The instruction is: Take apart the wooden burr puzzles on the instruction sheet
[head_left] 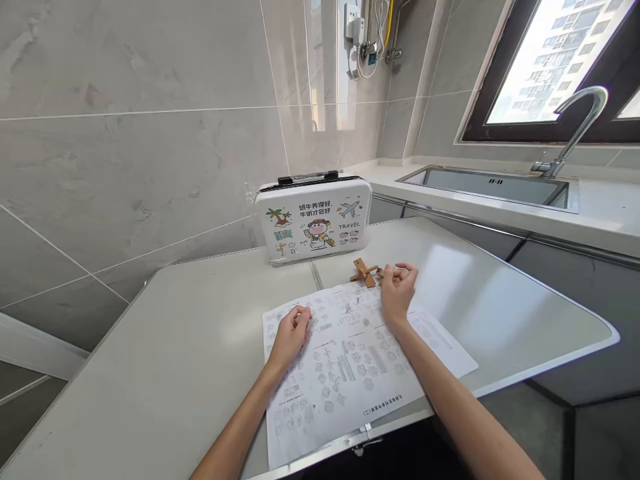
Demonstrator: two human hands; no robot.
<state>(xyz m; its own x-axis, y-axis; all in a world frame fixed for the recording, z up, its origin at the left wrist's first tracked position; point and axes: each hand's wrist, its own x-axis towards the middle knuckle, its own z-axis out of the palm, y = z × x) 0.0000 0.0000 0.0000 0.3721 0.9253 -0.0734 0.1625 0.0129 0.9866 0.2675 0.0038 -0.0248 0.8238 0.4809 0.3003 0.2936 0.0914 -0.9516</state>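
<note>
Table (200, 333) | case (317, 223) behind | right fingers (406, 268) at wooden pieces (363, 271) | sheets (345, 400) beneath wrists

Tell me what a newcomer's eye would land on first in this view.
Most likely the white case with colourful cartoons and "TRAVEL" on its front, standing upright at the back of the table. Next, the printed sheet in front, with the left hand over its left side and small brown pieces at its far edge by the right hand.
</note>
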